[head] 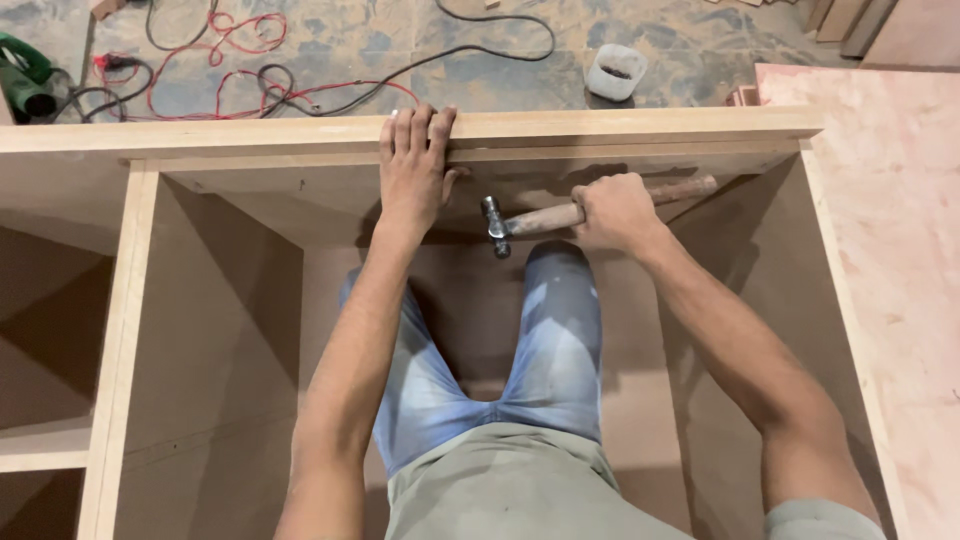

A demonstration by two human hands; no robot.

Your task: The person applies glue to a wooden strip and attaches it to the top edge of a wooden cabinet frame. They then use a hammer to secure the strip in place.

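Observation:
I kneel inside a large wooden cabinet carcass (pixel 210 330) lying on its back. My left hand (pixel 413 165) lies flat over the top edge of the far wooden board (pixel 620 125), fingers spread across it. A hammer (pixel 560 216) with a wooden handle and a metal head is gripped in my right hand (pixel 612 212). It lies level, head pointing left, just below that board's inner face. My knees in blue jeans rest on the cabinet's back panel beneath both hands.
A vertical divider (pixel 125 330) splits the cabinet on the left. A plywood sheet (pixel 890 260) lies to the right. Beyond the board, red and black cables (pixel 270 70), a green power tool (pixel 25 85) and a white plastic cup (pixel 615 72) sit on the dusty floor.

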